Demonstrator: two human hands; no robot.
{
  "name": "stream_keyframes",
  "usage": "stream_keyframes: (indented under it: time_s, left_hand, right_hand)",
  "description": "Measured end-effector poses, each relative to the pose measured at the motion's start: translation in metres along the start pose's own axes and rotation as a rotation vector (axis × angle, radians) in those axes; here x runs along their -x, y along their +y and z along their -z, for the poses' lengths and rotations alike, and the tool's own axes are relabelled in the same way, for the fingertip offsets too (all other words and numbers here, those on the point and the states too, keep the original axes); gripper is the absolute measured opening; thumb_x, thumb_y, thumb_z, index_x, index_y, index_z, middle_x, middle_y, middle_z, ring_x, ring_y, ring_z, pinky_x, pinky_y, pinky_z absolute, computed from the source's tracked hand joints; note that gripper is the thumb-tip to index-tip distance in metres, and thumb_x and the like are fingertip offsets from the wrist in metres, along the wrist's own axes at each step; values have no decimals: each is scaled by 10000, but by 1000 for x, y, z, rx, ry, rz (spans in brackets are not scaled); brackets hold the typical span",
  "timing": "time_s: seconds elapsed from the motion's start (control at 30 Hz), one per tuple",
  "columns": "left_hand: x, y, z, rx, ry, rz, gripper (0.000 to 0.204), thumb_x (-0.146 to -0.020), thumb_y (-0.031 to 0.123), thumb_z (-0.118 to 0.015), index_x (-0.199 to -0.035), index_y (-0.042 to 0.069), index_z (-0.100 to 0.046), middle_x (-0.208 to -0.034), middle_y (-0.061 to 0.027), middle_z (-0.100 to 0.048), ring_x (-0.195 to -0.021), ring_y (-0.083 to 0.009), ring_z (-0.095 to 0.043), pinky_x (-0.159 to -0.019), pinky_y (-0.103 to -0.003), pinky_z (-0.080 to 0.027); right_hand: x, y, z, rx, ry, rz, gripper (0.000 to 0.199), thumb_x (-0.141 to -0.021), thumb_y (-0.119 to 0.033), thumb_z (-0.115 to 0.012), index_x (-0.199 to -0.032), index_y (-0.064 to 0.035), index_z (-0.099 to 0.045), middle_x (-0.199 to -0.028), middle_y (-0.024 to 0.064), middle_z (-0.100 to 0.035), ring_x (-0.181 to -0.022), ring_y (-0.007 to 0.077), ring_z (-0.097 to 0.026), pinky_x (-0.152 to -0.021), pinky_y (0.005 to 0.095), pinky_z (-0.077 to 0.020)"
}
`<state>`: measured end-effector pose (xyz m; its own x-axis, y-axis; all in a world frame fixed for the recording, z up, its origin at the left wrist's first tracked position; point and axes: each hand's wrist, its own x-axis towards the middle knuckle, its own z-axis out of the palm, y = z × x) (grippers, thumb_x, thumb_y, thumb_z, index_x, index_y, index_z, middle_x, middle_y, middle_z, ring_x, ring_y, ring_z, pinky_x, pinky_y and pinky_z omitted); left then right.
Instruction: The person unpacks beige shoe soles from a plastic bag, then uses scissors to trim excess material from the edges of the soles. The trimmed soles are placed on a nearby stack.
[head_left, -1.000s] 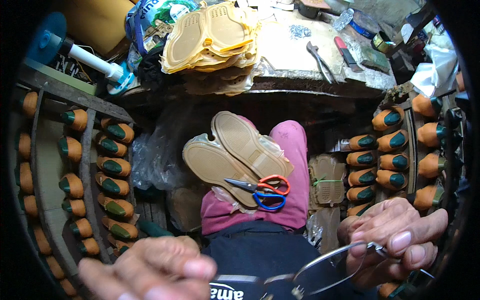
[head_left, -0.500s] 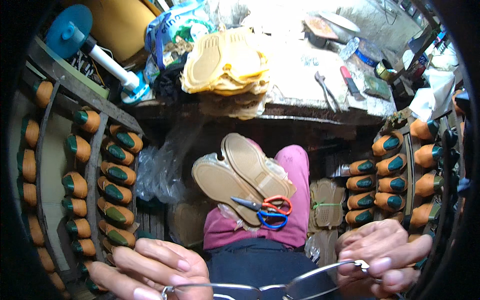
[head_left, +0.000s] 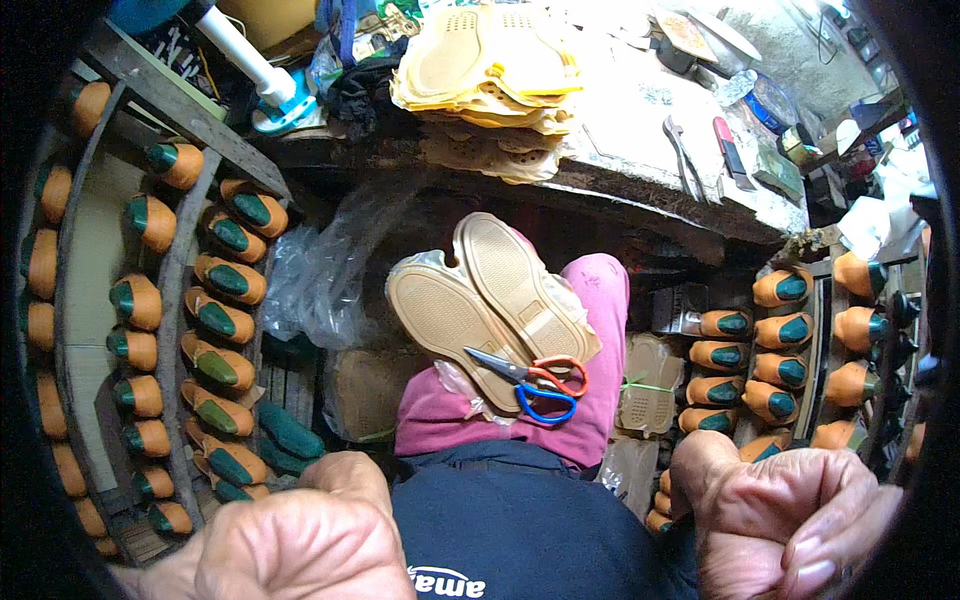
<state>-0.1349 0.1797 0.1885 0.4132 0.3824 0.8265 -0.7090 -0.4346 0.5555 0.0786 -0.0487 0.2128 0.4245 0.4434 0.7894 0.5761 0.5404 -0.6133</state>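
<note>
Seated with a pair of tan shoe soles (head_left: 505, 285) across your lap, you hold both hands raised near the lower edge of the view. Your left hand (head_left: 300, 530) is curled inward at lower left, its fingertips out of sight; your right hand (head_left: 790, 510) is bent at lower right, fingers folded toward the palm. Whether either one grips anything cannot be told from this angle.

The soles rest side by side on your pink trousers (head_left: 600, 300), patterned faces up, one partly overlapping the other, thin scraps along their edges. Scissors (head_left: 516, 372) lie on top of them, blades together and pointing left, one handle loop orange-red, the other blue, above your dark shirt (head_left: 520, 520).

Ahead of you, a brightly lit surface (head_left: 630, 130) carries a stack of tan sole sheets (head_left: 480, 70) at its front edge, with pliers (head_left: 683, 155) and a red-handled tool (head_left: 730, 148) farther right. Racks on both sides hold rows of orange-and-green shoe pieces (head_left: 230, 275). Clear plastic (head_left: 310, 290) hangs left of your lap; a bundle tied with green string (head_left: 645, 400) sits to the right of your leg.
</note>
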Motion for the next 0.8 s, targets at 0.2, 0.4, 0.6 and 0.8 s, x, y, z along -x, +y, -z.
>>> stream_keyframes:
  time_s: [0.2,0.4,0.6,0.8]
  left_hand:
    - [6,11,9,32,12,-21,383,-1001,74,-783,-1364,161,-696,-1337,33,-629,-1103,-76,-644,-905,-218,-586]
    - [29,24,28,-16,107,-55,296,-1052,157,-702,-1343,126,-665,-1268,-9,-642,-1079,-125,-657,-934,-270,-585]
    - [64,18,62,-300,301,-54,266,-1103,240,-620,-1323,91,-634,-1199,-52,-655,-1056,-173,-670,-963,-323,-584]
    - [159,-137,82,-555,569,810,338,-1141,184,-641,-1410,-20,-628,-1379,-181,-663,-1250,-245,-639,-1072,-416,-520]
  right_hand:
    - [-7,0,-23,-27,-64,56,384,-1050,-290,-702,-1327,-33,-633,-1049,122,-702,-720,221,-649,-569,348,-519]
    - [-2,-6,-61,-38,-158,104,390,-985,-218,-766,-1308,-23,-670,-1076,128,-721,-800,251,-691,-644,372,-553]
    - [52,34,-78,81,-335,38,412,-919,-147,-830,-1288,-12,-706,-1103,134,-740,-879,282,-734,-720,397,-587]
    - [193,139,-80,874,-952,-178,768,-799,-423,-874,-1391,2,-632,-1217,155,-623,-1068,310,-667,-854,435,-523]
